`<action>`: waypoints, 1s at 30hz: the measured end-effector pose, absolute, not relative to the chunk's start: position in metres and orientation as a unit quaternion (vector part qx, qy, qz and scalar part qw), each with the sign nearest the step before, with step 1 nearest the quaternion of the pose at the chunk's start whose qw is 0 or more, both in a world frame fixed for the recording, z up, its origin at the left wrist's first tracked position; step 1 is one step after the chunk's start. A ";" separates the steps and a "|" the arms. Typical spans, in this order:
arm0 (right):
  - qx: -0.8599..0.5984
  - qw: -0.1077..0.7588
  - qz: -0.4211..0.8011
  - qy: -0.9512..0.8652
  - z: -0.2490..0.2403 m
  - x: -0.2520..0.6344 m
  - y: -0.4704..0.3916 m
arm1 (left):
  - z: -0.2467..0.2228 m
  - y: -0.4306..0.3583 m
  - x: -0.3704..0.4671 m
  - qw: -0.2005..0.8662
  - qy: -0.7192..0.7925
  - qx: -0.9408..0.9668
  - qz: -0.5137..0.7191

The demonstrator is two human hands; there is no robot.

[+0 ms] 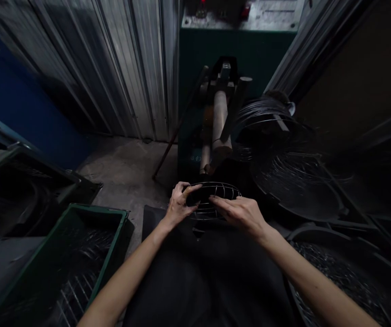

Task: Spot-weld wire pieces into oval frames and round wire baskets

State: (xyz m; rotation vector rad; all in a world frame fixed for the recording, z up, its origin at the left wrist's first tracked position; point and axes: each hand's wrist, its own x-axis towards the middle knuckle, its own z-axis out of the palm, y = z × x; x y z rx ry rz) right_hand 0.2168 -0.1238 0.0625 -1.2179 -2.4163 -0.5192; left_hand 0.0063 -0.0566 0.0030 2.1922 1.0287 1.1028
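The wire frame (207, 211), a rounded grid of thin metal bars, lies directly between the two hands, its long axis running sideways from one to the other. The left hand (182, 202) has hold of the frame's left end, its thumb and index finger spread well apart along the wires. The right hand (239, 211) lies over the right end with its fingers together and nearly straight, the tips reaching in across the wires; its thumb is hidden, so I cannot tell whether it grips there or only rests. Neither hand is clearly nearer the frame, since both are at it.

Straight ahead of the hands stand a thick metal cylinder (220, 113) and, below it, a thinner rod (205, 156), both pointing back toward the frame from a green machine (195, 47). The end of the rod is closer to the left hand; the end of the cylinder sits ahead of the gap between the hands.

To the left of and behind the left hand is a green crate (97, 207) with wire pieces (76, 290) inside, some in a grid. To the right of and behind the right hand, a round tub (313, 228) holds many small metal pieces (338, 277). Ahead and to the right of that hand, a bundle of long wires (261, 109) hangs beside the cylinder.
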 end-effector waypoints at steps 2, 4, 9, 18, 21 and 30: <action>-0.429 0.204 -0.176 -0.862 0.063 0.217 -0.122 | 0.004 -0.056 0.006 0.240 0.379 0.799 0.400; -0.416 0.212 -0.180 -0.866 0.063 0.218 -0.121 | 0.004 -0.056 0.006 0.246 0.379 0.799 0.398; -0.389 0.191 -0.196 -0.880 0.064 0.218 -0.121 | -0.001 -0.054 0.006 0.251 0.374 0.802 0.394; -0.380 0.147 -0.230 -0.884 0.060 0.224 -0.109 | -0.004 -0.041 0.008 0.280 0.353 0.794 0.408; -0.367 0.165 -0.232 -0.886 0.060 0.225 -0.104 | -0.006 -0.035 0.008 0.290 0.349 0.790 0.412; -0.352 0.168 -0.241 -0.889 0.058 0.228 -0.095 | -0.006 -0.027 0.006 0.293 0.346 0.795 0.404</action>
